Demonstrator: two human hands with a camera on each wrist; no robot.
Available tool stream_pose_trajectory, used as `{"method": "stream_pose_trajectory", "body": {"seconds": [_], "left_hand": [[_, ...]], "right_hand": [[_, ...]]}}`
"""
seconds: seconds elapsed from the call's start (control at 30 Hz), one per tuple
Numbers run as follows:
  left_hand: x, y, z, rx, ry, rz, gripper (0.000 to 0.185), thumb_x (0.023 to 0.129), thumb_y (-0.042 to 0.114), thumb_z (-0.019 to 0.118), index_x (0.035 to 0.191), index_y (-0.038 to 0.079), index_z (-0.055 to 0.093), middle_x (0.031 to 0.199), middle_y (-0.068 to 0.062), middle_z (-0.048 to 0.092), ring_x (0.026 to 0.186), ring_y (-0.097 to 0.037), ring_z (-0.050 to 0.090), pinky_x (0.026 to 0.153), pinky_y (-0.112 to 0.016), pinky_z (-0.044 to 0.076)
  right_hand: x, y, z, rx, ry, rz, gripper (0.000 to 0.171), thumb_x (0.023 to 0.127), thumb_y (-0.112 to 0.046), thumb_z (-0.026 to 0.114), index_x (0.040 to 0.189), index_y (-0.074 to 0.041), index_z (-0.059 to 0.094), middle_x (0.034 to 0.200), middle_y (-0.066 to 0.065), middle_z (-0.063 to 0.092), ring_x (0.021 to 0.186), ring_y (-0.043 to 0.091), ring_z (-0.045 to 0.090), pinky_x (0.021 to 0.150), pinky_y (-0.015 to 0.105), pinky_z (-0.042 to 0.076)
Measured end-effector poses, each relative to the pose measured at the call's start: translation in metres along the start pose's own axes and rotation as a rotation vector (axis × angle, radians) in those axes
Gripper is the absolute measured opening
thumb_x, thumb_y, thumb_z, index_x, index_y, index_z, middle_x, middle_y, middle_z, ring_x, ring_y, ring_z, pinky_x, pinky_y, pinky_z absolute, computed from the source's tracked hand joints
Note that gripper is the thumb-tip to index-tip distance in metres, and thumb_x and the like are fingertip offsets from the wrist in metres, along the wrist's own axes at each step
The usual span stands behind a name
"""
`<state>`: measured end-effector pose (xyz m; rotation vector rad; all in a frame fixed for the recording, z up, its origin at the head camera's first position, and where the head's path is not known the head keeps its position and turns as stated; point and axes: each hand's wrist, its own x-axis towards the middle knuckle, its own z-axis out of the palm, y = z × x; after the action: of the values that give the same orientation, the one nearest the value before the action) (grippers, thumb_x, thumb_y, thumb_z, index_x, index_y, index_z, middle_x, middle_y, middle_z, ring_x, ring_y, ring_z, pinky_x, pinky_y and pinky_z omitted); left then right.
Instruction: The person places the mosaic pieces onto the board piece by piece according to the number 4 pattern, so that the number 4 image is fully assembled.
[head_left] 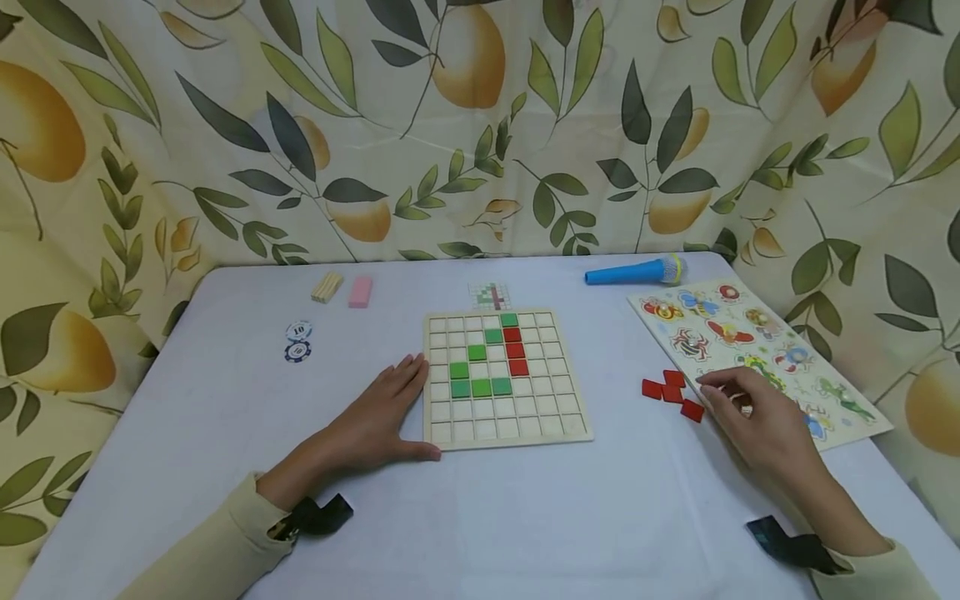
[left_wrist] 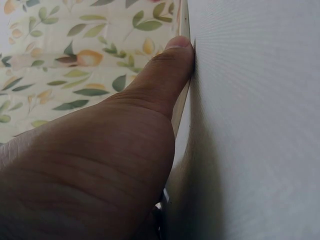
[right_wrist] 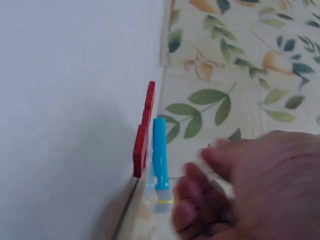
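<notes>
My left hand (head_left: 378,412) lies along the left side of a wooden grid board (head_left: 551,433), its fingers straight and its thumb at the lower left corner. In the left wrist view the thumb (left_wrist: 165,70) presses against the board's edge. Several green tiles (head_left: 477,352) and three red tiles (head_left: 515,350) sit in the board's squares. To the right, my right hand (head_left: 765,425) hovers over a sheet of insect pictures (head_left: 847,425), fingers loosely bent. Its fingertips are close to several loose red tiles (head_left: 672,392); no tile shows between them in the right wrist view.
Behind the board lies a small pattern card (head_left: 489,295). A blue toy microphone (head_left: 633,272) is at the back right. On the left are two poker chips (head_left: 297,342), a pink block (head_left: 360,292) and a bundle of pale sticks (head_left: 327,287). Patterned cloth hangs behind the table.
</notes>
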<state>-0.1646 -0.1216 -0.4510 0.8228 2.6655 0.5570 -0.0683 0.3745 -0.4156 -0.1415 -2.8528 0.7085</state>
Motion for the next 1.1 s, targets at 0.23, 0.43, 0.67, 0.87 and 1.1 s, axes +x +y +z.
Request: {"method": "stream_pose_trajectory", "body": {"seconds": [0.23, 0.43, 0.67, 0.87, 1.1], "left_hand": [[0.000, -0.002, -0.002, 0.008, -0.004, -0.005, 0.132, 0.081, 0.072, 0.081, 0.172, 0.010, 0.009, 0.183, -0.006, 0.005, 0.171, -0.027, 0.003, 0.140, -0.049, 0.012], [0.002, -0.004, 0.001, 0.007, -0.015, -0.005, 0.133, 0.080, 0.074, 0.080, 0.172, 0.011, 0.007, 0.183, -0.004, 0.003, 0.171, -0.026, 0.002, 0.140, -0.049, 0.012], [0.002, -0.004, 0.003, 0.010, 0.001, -0.007, 0.132, 0.081, 0.073, 0.081, 0.172, 0.011, 0.008, 0.183, -0.003, 0.004, 0.171, -0.025, 0.003, 0.140, -0.049, 0.013], [0.002, -0.002, 0.004, 0.007, 0.003, -0.006, 0.132, 0.080, 0.072, 0.081, 0.172, 0.011, 0.009, 0.183, -0.004, 0.004, 0.171, -0.026, 0.003, 0.141, -0.049, 0.012], [0.001, -0.001, 0.003, 0.019, 0.009, -0.001, 0.132, 0.081, 0.072, 0.081, 0.172, 0.010, 0.009, 0.183, -0.005, 0.004, 0.171, -0.027, 0.004, 0.140, -0.049, 0.012]], "right_hand": [[-0.008, 0.010, 0.015, -0.045, -0.128, 0.038, 0.043, 0.099, -0.023, 0.078, 0.134, -0.002, 0.064, 0.114, 0.015, 0.064, 0.092, 0.023, 0.050, 0.063, 0.017, 0.038], [-0.009, 0.013, 0.015, -0.083, -0.142, -0.003, 0.035, 0.096, -0.012, 0.078, 0.128, -0.001, 0.069, 0.104, 0.011, 0.060, 0.089, 0.022, 0.049, 0.061, 0.020, 0.036], [-0.007, 0.013, 0.013, -0.109, -0.156, 0.000, 0.035, 0.096, -0.012, 0.078, 0.129, -0.003, 0.070, 0.109, 0.015, 0.061, 0.091, 0.025, 0.052, 0.064, 0.018, 0.038], [-0.008, 0.013, 0.011, -0.133, -0.146, 0.038, 0.040, 0.093, -0.014, 0.082, 0.126, 0.003, 0.069, 0.107, 0.017, 0.060, 0.092, 0.027, 0.053, 0.064, 0.014, 0.040], [-0.009, 0.013, 0.010, -0.154, -0.114, -0.009, 0.029, 0.093, -0.015, 0.082, 0.118, 0.000, 0.074, 0.099, 0.011, 0.056, 0.086, 0.024, 0.050, 0.060, 0.020, 0.035]]}}
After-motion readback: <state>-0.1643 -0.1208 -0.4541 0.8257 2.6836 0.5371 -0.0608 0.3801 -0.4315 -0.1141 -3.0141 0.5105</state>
